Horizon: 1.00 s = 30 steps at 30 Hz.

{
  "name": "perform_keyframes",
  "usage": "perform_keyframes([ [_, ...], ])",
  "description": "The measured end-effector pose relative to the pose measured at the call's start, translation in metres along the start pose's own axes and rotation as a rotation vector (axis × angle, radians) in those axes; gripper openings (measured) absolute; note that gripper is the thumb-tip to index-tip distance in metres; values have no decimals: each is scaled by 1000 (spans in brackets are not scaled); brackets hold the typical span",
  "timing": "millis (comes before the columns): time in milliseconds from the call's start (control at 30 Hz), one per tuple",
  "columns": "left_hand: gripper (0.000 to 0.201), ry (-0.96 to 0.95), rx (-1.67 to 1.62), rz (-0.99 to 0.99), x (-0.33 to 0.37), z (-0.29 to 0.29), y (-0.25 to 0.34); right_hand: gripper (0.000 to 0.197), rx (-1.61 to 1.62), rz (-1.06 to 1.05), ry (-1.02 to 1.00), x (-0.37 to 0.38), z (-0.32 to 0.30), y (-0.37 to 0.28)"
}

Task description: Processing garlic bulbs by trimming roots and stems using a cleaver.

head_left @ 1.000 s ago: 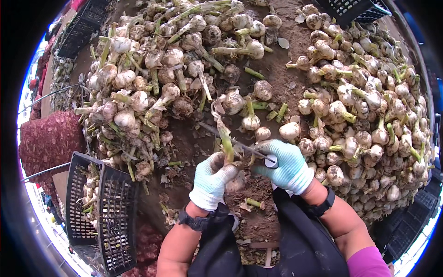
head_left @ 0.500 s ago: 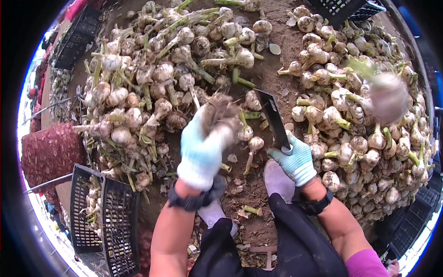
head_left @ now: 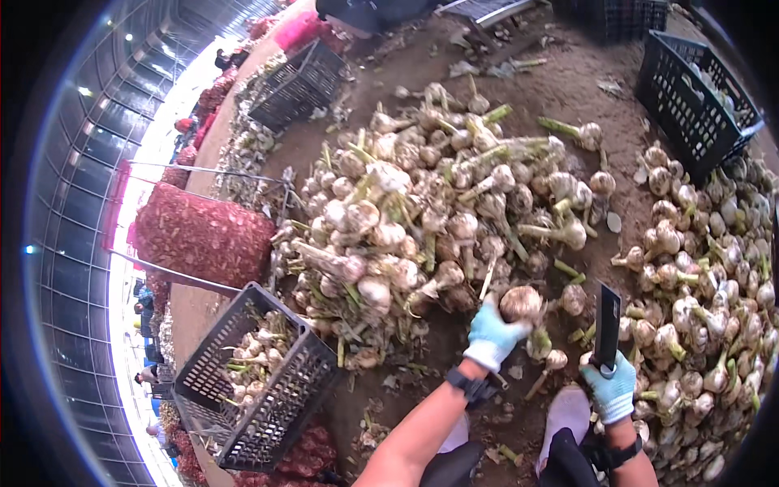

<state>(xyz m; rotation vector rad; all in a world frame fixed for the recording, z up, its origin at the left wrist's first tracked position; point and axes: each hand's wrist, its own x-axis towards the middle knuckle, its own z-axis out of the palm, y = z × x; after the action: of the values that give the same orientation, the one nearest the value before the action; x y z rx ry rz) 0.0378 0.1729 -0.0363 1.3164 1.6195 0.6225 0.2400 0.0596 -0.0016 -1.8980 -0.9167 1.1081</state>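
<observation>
My left hand [head_left: 492, 334], in a pale blue and white glove, is closed on a garlic bulb [head_left: 521, 303] whose root side faces up. A green stem piece shows just below that bulb. In my right hand [head_left: 611, 390], gloved alike, a knife [head_left: 607, 326] with a broad dark blade points upward, apart from the bulb. Beyond my left hand spreads a heap of garlic with stems [head_left: 389, 235]. Beside my right hand lies another heap of garlic bulbs [head_left: 690, 325], many with short-cut stems.
A black crate [head_left: 280, 390] with garlic trimmings stands at left, near a full red mesh sack [head_left: 203, 235]. Other black crates stand at far left [head_left: 296, 85] and far right [head_left: 698, 101]. My shoe [head_left: 564, 418] is on the soil among stem scraps.
The view has swung left, showing more of the crate and sack. A bulb blurred in mid-air over the right heap is gone from the air. My blurred left hand now shows a bulb clearly.
</observation>
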Motion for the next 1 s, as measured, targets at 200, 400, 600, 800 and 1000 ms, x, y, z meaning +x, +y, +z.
perform_keyframes([
  [200, 76, -366, -617, -38, -46, -51, -10, 24, -141, -355, -91, -18, 30, -24],
  [400, 61, -478, -659, 157, -81, -41, -2, 28, -585, -886, -170, -32, 34, -49],
  [600, 27, -435, -1131, -422, -92, -57, -17, 33, -664, -869, -325, -46, 54, -43],
  [800, 32, -268, -553, -82, -113, -48, -6, 17, -605, -862, -351, -58, 52, -37],
  [1000, 39, -263, -654, -115, -121, -45, -17, 26, -472, -840, -262, -55, 58, -16],
])
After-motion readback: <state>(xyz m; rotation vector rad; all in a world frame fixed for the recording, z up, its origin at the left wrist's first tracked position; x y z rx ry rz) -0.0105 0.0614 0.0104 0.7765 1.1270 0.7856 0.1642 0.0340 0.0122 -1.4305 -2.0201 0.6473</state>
